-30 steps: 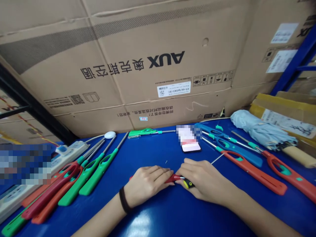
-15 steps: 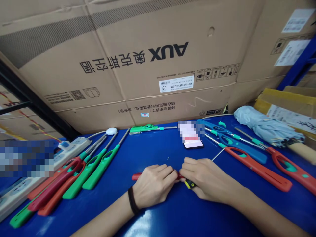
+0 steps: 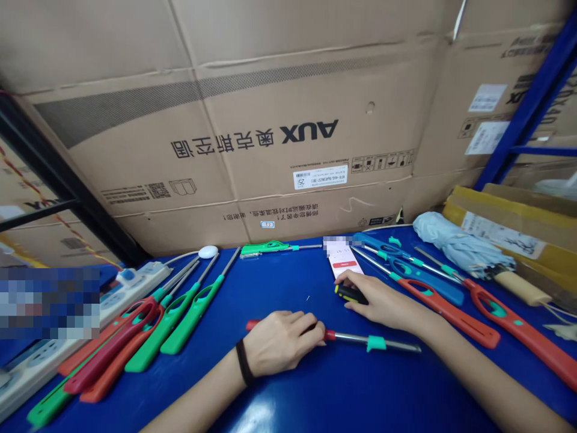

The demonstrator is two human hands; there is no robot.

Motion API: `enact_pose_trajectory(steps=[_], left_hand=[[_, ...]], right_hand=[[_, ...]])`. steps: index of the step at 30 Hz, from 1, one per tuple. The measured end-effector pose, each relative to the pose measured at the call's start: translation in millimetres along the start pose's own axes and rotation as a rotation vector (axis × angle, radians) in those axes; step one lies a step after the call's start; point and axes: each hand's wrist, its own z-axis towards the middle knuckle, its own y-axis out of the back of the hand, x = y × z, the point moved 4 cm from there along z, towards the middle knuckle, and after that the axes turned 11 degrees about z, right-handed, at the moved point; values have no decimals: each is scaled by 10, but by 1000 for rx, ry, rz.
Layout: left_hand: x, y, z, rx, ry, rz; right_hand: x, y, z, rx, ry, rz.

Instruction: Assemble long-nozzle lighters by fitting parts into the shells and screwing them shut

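The left hand (image 3: 282,343) is closed around the handle of a red lighter (image 3: 356,338) that lies flat on the blue table (image 3: 315,397), near the middle of its near edge. The fingers cover most of the handle. The lighter's metal rod runs out to the right and carries a teal collar (image 3: 375,343). The right hand (image 3: 383,300) sits just beyond the rod, apart from it, with its fingers curled over a small black and yellow tool (image 3: 349,294) and pinning it against the tabletop. A phone (image 3: 343,264) lies just past that tool, toward the far edge.

Along the left edge, green lighters (image 3: 180,319) and red lighters (image 3: 108,349) lie side by side, next to a white power strip (image 3: 130,279). Toward the right edge lie a blue lighter (image 3: 419,273), more red ones, and a folded pale umbrella (image 3: 460,243). A large cardboard box (image 3: 270,150) stands along the far edge.
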Motion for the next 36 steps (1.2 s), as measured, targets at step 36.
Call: enact_pose_trajectory(steps=[36], left_hand=[[257, -37, -255, 22, 967, -1540]], right_hand=[[521, -254, 392, -157, -63, 923]])
